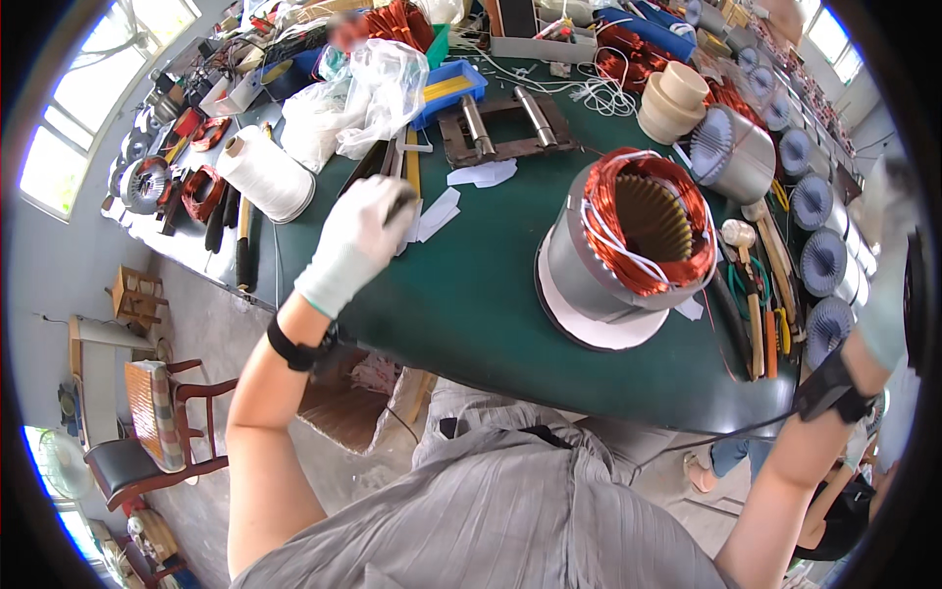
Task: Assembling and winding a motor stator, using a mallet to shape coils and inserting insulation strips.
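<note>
My left hand [361, 236], in a white glove, is raised over the left part of the green table [432, 304]. Its fingers curl inward; a dark grey patch shows at the fingertips, and I cannot make out whether it is a held thing or soiled glove. My right hand [883, 265], also gloved, reaches to the far right rim beside the row of metal stator cores; its fingers are smeared and dark there. Between the hands, a motor stator [599, 250] with copper windings [699, 216] and white lacing stands tilted on a round white-topped base [589, 319].
A white thread cone [265, 179] stands at left, white paper scraps [438, 216] near my left hand. Behind are a metal frame with two rods [506, 133], plastic bags [378, 98] and a blue tray [453, 88]. Mallet [738, 236] and several stator cores [819, 260] lie right.
</note>
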### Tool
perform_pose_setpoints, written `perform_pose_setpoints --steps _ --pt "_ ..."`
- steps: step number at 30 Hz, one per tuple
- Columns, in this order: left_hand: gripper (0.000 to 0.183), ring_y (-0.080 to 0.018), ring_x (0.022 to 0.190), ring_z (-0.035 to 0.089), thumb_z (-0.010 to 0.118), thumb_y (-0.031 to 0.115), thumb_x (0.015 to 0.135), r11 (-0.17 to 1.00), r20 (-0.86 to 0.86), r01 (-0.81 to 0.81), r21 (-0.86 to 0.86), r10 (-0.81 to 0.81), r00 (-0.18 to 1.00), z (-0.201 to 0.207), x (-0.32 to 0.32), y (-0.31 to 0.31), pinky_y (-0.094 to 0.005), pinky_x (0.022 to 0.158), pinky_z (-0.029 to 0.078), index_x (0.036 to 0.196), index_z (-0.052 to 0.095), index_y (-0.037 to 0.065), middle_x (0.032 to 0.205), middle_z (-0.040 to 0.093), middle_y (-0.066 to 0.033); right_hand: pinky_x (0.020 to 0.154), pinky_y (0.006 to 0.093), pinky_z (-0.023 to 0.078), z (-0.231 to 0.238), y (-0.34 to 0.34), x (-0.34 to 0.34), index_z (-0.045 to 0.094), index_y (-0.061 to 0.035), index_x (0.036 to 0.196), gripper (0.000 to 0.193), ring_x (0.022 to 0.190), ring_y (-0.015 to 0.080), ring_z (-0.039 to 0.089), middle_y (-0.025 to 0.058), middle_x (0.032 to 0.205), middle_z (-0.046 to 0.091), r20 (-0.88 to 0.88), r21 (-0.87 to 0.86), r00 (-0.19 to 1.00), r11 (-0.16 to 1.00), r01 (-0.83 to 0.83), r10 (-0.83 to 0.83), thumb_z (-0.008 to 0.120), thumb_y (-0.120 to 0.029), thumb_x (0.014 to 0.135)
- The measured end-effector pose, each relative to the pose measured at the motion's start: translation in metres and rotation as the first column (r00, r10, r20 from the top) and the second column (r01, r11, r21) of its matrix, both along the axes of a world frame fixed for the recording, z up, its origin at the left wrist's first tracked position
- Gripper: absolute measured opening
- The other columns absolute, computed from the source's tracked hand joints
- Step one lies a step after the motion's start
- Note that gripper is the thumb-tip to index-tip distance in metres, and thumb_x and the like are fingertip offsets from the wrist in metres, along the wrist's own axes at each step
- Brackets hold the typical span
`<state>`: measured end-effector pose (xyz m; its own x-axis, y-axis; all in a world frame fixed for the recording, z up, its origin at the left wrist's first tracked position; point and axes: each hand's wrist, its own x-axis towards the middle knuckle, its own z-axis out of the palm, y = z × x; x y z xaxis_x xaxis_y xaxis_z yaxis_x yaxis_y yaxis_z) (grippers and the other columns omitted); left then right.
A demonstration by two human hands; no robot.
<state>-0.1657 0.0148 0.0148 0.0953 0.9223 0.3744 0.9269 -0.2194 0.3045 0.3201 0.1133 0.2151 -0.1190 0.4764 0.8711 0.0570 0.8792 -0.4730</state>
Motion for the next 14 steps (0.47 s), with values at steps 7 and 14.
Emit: perform_pose_setpoints --steps 7,14 --pt "0.017 -0.0364 0.112 0.063 0.067 0.011 0.090 1.000 0.104 0.019 -0.010 -0.018 0.994 0.011 -0.031 0.038 -0.0428 0.098 0.050 0.104 0.070 0.002 0.119 0.069 -0.0164 0.104 0.0463 0.047 -0.089 -0.039 -0.108 0.065 -0.0047 0.125 0.065 0.119 0.0379 0.060 0.0174 0.123 0.064 0.756 0.026 0.654 1.000 0.000 -0.020 0.085 -0.030 0.068" --pt "0.034 -0.0373 0.107 0.069 0.058 0.032 0.100 0.924 -0.083 -0.383 0.003 0.382 0.920 0.060 -0.148 0.143 -0.0440 0.094 0.053 0.120 0.068 0.006 0.111 0.070 -0.0259 0.108 0.0441 0.047 -0.108 -0.025 -0.139 0.077 -0.0072 0.097 0.012 0.121 0.0303 0.062 0.0113 0.110 0.073 0.629 -0.346 0.731 0.937 -0.042 0.265 0.073 -0.011 0.086"
